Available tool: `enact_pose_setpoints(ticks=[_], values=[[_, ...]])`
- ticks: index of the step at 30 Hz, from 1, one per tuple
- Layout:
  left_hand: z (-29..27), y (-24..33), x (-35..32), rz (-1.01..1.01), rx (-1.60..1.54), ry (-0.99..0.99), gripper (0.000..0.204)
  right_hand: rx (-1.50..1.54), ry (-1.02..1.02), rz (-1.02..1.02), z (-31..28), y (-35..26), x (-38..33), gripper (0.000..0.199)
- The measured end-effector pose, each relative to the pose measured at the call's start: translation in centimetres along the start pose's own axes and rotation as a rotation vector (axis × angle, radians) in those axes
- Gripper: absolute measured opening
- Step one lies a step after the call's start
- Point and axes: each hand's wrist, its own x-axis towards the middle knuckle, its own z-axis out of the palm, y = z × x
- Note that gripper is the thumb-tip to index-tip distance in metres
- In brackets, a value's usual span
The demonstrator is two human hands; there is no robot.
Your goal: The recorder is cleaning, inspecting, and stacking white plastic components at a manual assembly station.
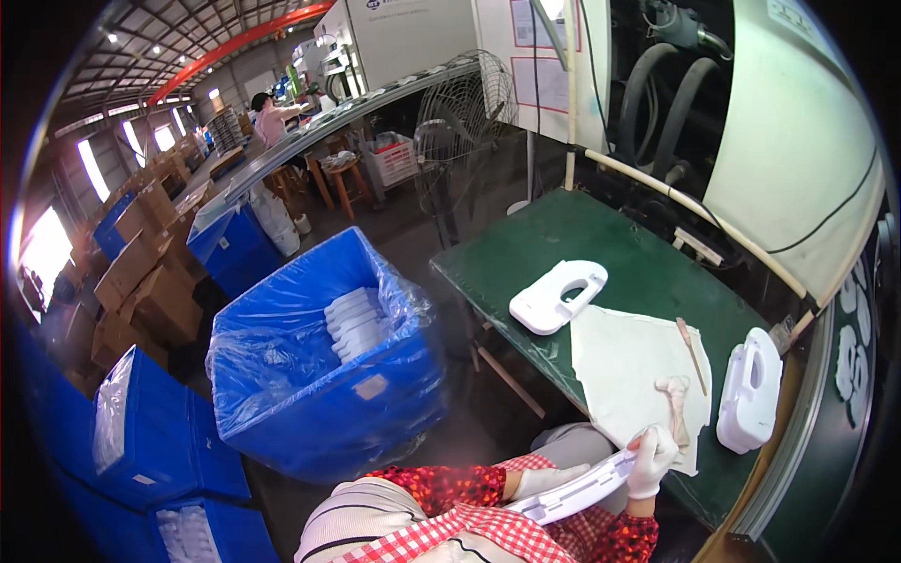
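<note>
The white plastic part (577, 490) lay across the person's lap, its long axis running from lower left up to the right. The left hand (544, 480) clasped its middle; the right hand (651, 460) pinched its upper end. Two more white parts (557, 296) rested on the green surface (610, 235). A blue bin (310, 394), lined with clear plastic, held one stack.

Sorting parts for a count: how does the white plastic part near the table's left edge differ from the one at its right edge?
The left white moulded plastic part lies flat on the bare green table, its slot facing up. The right white moulded plastic part sits beside the cream cloth, looking thicker. Both are untouched.
</note>
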Motion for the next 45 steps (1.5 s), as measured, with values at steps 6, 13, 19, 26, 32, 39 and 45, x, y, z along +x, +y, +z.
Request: enact_pose_setpoints(ticks=[6,13,19,26,32,39,45], values=[[-1.4,-1.4,0.7,0.023,-0.052,0.002,0.051,-0.029,-0.033,-0.003,0.4,0.3,0.5,0.035],[1.8,0.6,-1.4,0.062,-0.099,0.007,0.041,-0.027,-0.082,-0.029,0.8,-0.7,1.4,0.040],[3.1,1.6,-2.0,0.139,-0.137,-0.024,0.042,0.076,-0.096,0.108,0.9,2.1,1.0,0.030],[3.9,9.1,-0.5,0.454,0.557,0.458,0.057,-0.421,0.148,0.187,-2.9,6.9,4.9,0.027],[6.9,18.5,0.2,0.543,1.369,0.803,0.069,-1.100,0.049,0.032,-3.8,14.1,3.1,0.044],[3.1,21.4,4.0,0.245,1.527,0.977,0.073,-1.143,0.016,0.222,-4.1,15.4,3.8,0.038],[0.3,22.2,4.4,0.453,1.570,0.769,0.063,-1.009,-0.091,0.068,-4.0,12.4,6.4,0.034]])
